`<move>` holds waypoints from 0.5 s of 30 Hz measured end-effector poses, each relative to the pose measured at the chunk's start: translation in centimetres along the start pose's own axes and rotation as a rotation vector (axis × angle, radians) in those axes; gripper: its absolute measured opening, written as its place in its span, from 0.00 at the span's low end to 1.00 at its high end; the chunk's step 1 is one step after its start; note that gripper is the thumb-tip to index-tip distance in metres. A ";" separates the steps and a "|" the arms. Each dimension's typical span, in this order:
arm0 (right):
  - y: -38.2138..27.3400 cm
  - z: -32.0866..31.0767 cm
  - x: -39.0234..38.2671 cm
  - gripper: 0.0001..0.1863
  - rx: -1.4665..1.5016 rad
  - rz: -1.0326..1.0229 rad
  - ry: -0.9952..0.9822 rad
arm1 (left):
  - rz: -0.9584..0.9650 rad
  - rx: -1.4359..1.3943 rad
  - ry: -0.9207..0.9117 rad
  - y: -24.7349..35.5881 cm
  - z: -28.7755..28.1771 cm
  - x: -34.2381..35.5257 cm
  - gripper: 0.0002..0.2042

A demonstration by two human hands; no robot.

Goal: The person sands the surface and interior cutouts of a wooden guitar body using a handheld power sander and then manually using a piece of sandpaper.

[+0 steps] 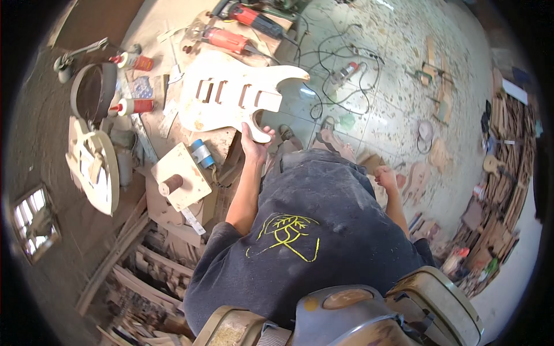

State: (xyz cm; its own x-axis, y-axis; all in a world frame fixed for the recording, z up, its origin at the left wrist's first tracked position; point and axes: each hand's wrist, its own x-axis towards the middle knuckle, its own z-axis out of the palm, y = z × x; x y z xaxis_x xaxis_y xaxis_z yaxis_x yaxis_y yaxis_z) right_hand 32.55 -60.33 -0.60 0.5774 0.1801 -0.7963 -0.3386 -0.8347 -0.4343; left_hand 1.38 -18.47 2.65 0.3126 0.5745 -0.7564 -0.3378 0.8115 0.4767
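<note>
A pale, unpainted electric guitar body (231, 75) with cut-out pickup slots and two horns lies over the cluttered bench at upper left. My left hand (257, 143) grips its lower horn, thumb on top and fingers underneath. At my right side, away from the bench, my right hand (386, 177) hangs with its fingers curled in, and nothing shows in it. Just beyond the guitar body lie two red-and-black power tools, one an angle grinder (225, 40), the other a similar tool (254, 20).
Two red-capped glue bottles, one upper (135, 61) and one lower (135, 106), lie left on the bench. Near them are a blue cylinder (202, 153) and a square board with a knob (182, 176). Cables (352, 86) snake over the dusty floor. Wood pieces (502, 190) are stacked right.
</note>
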 end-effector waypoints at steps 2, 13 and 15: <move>-0.2 0.1 -2.7 0.09 0.006 0.042 0.056 | -0.002 0.004 0.015 -0.9 -1.0 1.1 0.35; 5.7 1.0 -8.5 0.12 -0.047 0.017 0.067 | 0.276 0.508 0.330 -1.5 -2.7 3.5 0.36; 7.6 0.9 -7.1 0.12 -0.046 -0.033 0.023 | 0.352 0.735 0.422 -1.1 -3.0 4.2 0.36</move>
State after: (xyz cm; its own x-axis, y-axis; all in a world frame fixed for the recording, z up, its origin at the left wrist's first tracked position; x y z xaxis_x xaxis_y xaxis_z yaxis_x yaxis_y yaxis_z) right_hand 25.20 -67.49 1.34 0.6045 0.1967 -0.7720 -0.2847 -0.8517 -0.4400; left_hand 0.44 -17.25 -2.42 -0.1006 0.8321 -0.5454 0.3429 0.5436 0.7661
